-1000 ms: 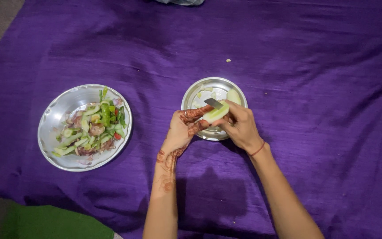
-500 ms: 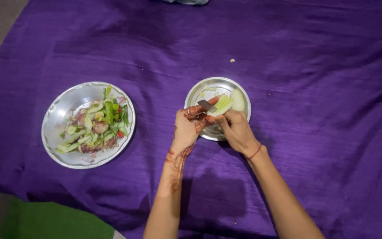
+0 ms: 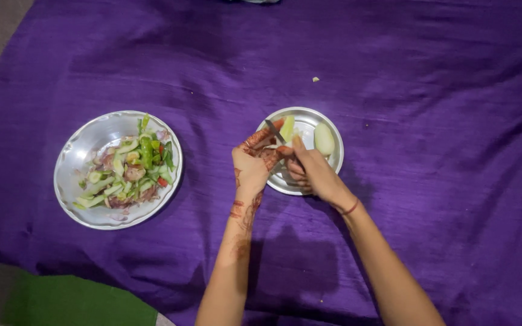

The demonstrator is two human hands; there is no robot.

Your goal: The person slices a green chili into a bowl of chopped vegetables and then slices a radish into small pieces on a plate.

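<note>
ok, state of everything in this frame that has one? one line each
left hand: closed on the pale green vegetable piece, over the small plate
right hand: closed on the knife
knife: blade raised, against the piece
pale green vegetable piece: held off the plate, peeled
small steel plate: holds a peeled chunk and scraps
peeled chunk: lying on the plate, untouched
large steel plate: filled with peelings and scraps
purple cloth: spread flat, wrinkled

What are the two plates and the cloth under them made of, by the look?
Small plate and large plate: likely polished steel, silvery, with bright reflections on the rims. Cloth: woven purple fabric with a slight silky sheen and soft creases; the fibre cannot be told.
</note>
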